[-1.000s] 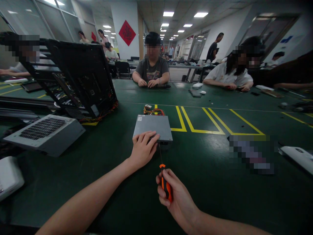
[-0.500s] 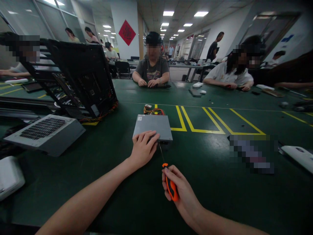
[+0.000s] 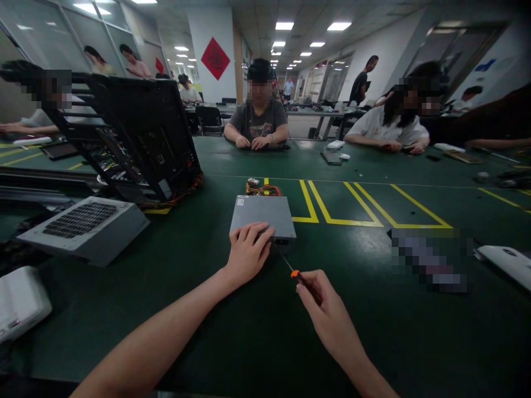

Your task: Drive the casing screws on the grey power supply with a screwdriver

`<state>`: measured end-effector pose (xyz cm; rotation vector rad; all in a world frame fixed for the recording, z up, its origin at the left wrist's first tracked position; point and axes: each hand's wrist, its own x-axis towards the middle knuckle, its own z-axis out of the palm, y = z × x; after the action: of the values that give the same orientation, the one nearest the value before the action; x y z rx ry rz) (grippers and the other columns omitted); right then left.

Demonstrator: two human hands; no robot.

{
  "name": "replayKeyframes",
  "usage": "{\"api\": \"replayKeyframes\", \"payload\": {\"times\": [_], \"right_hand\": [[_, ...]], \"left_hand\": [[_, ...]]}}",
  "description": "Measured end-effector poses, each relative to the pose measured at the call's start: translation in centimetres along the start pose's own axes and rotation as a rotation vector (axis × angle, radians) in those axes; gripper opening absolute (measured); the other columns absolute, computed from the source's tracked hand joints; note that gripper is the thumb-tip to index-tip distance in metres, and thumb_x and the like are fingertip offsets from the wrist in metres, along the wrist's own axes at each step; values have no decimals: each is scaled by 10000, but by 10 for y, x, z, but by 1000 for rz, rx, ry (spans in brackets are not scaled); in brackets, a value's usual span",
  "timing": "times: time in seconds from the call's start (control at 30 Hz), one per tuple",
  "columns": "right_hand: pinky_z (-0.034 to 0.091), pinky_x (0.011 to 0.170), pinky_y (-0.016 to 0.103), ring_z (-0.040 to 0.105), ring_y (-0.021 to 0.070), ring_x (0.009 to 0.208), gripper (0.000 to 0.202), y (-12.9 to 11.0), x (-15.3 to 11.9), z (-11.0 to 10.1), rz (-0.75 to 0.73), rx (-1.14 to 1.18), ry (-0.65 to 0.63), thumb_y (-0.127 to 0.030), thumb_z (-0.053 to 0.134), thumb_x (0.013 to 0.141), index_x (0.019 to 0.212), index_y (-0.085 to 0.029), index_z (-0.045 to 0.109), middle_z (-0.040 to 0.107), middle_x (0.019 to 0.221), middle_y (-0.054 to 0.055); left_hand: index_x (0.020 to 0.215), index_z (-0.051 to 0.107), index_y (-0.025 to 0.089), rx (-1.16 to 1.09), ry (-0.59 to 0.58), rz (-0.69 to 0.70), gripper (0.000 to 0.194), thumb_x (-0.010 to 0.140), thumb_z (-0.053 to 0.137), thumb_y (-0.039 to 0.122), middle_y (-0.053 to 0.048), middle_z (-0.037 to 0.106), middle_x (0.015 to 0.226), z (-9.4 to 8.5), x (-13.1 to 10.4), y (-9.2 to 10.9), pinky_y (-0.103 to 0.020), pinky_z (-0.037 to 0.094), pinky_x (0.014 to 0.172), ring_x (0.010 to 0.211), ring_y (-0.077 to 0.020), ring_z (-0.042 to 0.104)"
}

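Note:
A grey metal computer power supply (image 3: 263, 213) lies flat on the green table, its bundle of coloured cables (image 3: 262, 189) at the far side. My left hand (image 3: 248, 250) grips its near left edge, fingers laid over the top face. In my right hand (image 3: 321, 298) is a screwdriver (image 3: 295, 274) with an orange and black handle, mostly covered by my closed fingers. Its thin shaft slants up and left to the near face of the power supply, close to my left thumb. Whether the tip touches a screw is too small to tell.
To the left stands an open black computer case (image 3: 145, 138), with a second power supply (image 3: 89, 226) before it and a white device (image 3: 22, 304) nearer me. Yellow tape (image 3: 346, 222) marks the table. A blurred-out object (image 3: 429, 262) lies right. Co-workers sit opposite.
My right hand has moved right and slightly up, and turned, so the screwdriver leans more to the side. The left hand stays on the power supply. The view has shifted slightly.

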<state>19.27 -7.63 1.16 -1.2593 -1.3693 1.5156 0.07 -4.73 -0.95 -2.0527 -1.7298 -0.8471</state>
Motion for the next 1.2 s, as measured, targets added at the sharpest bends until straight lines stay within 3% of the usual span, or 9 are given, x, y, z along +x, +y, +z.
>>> {"api": "replayKeyframes", "payload": {"times": [0.13,0.23,0.4,0.6,0.8,0.97,1.13,1.2], "right_hand": [[362,732,401,499,245,814,175,1,-4,1,-474,-563,215,-204,571,733,896,-247,616,579,860,70],[399,764,424,508,251,857,237,6,-8,8,-678,-802,271,-176,475,789,992,-228,585,563,929,101],[507,711,355,543,219,887,259,10,-19,23,-855,-915,319,-165,419,811,1050,-147,519,517,978,126],[512,800,320,539,193,999,250,8,-24,26,-1140,-945,214,-44,419,798,978,-165,543,589,1000,94],[534,746,323,567,207,970,207,15,-25,27,-954,-947,288,-207,443,830,1021,-182,517,528,1092,124],[526,755,291,589,191,931,253,24,-25,21,-869,-926,308,-244,425,848,1088,-177,466,555,1020,111],[527,516,217,631,147,674,289,24,-23,15,-636,-922,265,-300,312,895,1142,-209,432,587,873,65],[522,489,209,634,152,676,297,25,-24,19,-590,-925,254,-337,326,888,1135,-212,435,572,912,78]], "left_hand": [[1135,504,240,-7,-1,4,301,838,456,246,-59,514,1209,-1,0,0,-386,275,839,1102,-223,429],[1133,506,248,3,7,8,304,832,469,238,-51,518,1204,-1,0,-1,-382,277,840,1097,-217,435],[1132,504,254,21,16,9,304,831,474,239,-41,528,1192,-1,-1,-2,-375,278,839,1086,-207,444],[1133,502,259,15,13,10,296,840,462,247,-37,521,1204,-1,-1,-2,-375,278,843,1098,-205,436],[1143,493,262,4,12,10,301,844,459,250,-29,522,1201,-1,-1,-3,-374,281,845,1100,-198,434],[1152,485,259,0,1,15,309,844,456,250,-33,512,1214,-2,-1,-3,-377,284,844,1105,-204,429],[1145,494,258,5,11,10,309,837,471,251,-38,517,1208,-2,-1,-2,-375,288,842,1104,-210,432],[1144,495,256,5,18,17,305,840,468,246,-37,519,1208,-2,-1,-2,-372,286,842,1102,-206,434]]}}
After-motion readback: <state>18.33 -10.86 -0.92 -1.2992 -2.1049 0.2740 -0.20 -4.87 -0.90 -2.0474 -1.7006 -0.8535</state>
